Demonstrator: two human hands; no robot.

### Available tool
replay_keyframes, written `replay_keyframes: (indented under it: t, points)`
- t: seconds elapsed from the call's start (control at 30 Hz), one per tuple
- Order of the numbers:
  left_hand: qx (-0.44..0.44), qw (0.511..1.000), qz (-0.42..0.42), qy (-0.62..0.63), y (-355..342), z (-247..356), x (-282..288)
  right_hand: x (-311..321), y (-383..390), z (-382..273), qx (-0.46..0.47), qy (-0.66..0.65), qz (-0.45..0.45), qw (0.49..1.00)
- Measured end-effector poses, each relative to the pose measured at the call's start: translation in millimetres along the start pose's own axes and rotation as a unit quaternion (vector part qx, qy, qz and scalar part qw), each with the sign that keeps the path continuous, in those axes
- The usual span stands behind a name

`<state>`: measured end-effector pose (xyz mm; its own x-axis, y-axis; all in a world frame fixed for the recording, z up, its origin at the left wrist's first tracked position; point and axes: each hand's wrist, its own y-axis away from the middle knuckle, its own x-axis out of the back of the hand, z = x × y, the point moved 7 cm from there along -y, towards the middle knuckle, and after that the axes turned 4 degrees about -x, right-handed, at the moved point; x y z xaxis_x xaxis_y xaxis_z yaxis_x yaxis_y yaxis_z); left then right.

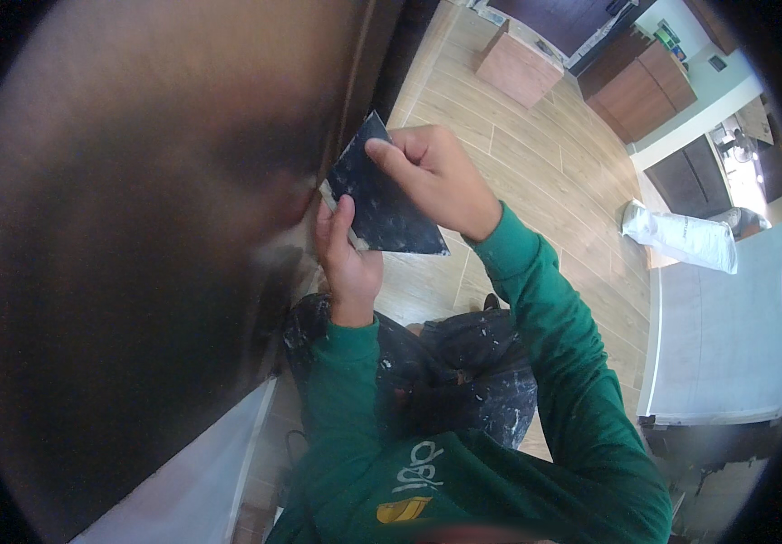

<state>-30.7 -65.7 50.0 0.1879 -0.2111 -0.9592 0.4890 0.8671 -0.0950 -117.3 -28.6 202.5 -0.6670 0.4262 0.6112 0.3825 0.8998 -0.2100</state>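
Note:
A thin, dark, flat plate (382, 204) with pale smears and sharp corners is held tilted in front of me, beside a dark glossy panel. My right hand (432, 168) grips its upper right side, thumb on the face and the other fingers curled behind. At the lower left edge, my left hand (346, 258) is closed with its thumb up against a pale strip (344, 218) that runs along that edge. I cannot make out whether the strip is part of the plate or a separate piece. Both sleeves are green.
The large dark glossy panel (137, 227) rises close on my left. Behind my hands spreads a wood-look tiled floor (536, 181). A pinkish box (520, 65), a brown cabinet (642, 91) and a white sack (681, 238) stand or lie farther off. My knees, in paint-spotted dark trousers (482, 363), are below.

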Motion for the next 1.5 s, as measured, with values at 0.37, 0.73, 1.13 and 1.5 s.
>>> replay_keyframes:
  t: [0.37, 0.73, 1.13, 1.5]
  points:
    - [0.022, 0.998, 0.046, 0.041, 7.2, -8.9, 12.9, -9.8, -3.5, 1.2, -0.011, 0.052, -0.017, 0.998]
    - [0.049, 0.996, 0.063, 0.037, 7.8, -9.2, 16.5, -13.2, -3.3, 7.6, -0.039, 0.031, -0.011, 0.999]
    - [0.084, 0.992, 0.078, 0.05, 9.5, -4.9, 15.6, -14.7, -0.7, 7.4, -0.068, 0.004, -0.003, 0.998]
    - [0.104, 0.99, 0.055, 0.072, 8.1, -1.8, 14.2, -13.7, -3.1, 3.1, -0.059, 0.028, 0.005, 0.998]
